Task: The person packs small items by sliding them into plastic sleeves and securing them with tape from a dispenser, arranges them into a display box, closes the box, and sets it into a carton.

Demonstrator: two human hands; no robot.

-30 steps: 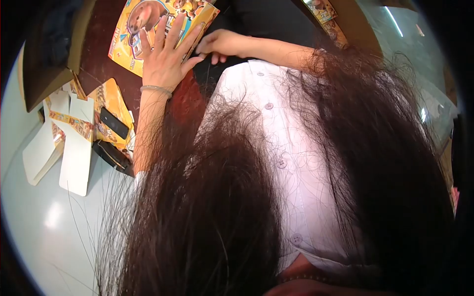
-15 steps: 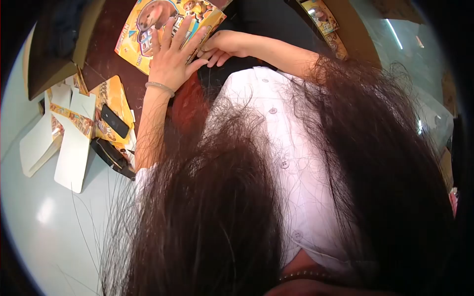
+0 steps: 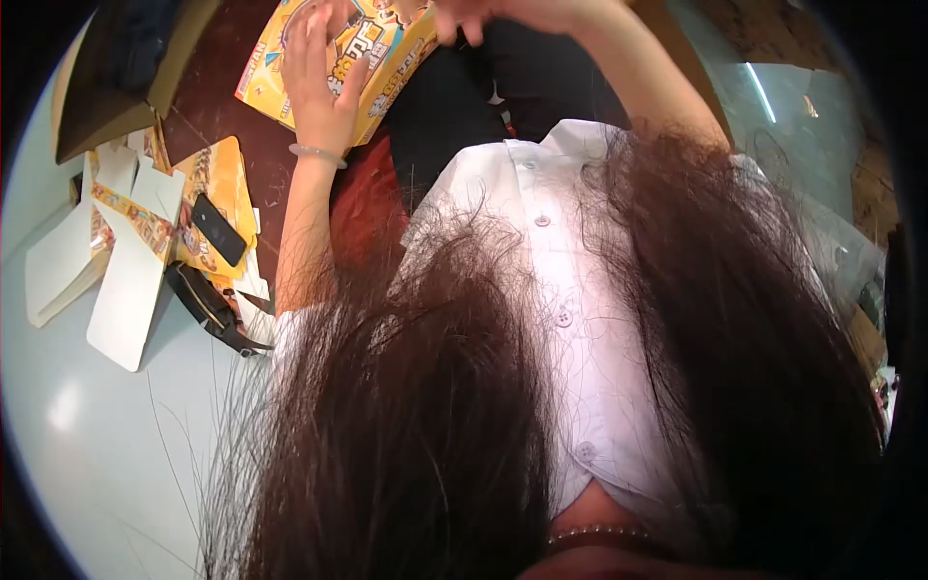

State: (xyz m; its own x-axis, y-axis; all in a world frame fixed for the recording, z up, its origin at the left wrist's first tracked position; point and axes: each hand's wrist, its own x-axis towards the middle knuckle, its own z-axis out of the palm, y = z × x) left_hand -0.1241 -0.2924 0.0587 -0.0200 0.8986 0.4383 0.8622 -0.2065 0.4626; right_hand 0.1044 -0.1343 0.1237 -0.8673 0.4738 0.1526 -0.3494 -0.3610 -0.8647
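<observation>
A yellow printed cardboard box (image 3: pixel 387 72) lies tilted at the top of the head view, its far end cut off by the frame. My left hand (image 3: pixel 324 92) rests on its printed face with the fingers stretched out. A pale bracelet circles that wrist. At the box's right far corner, my right hand (image 3: pixel 483 14) is partly out of frame. Its visible fingers are apart and bent down by the corner; whether they touch it I cannot tell.
To the left, white and yellow printed card pieces (image 3: pixel 130 280) lie on a pale surface, with a black phone (image 3: pixel 219 232) and a black strap (image 3: pixel 213 304) beside them. A brown cardboard box (image 3: pixel 126 87) stands upper left. Long dark hair covers much of the lower view.
My right hand has moved from the box's near side edge up to its far corner, and its arm has swung outward. My left hand stays on the box, which has shifted slightly right.
</observation>
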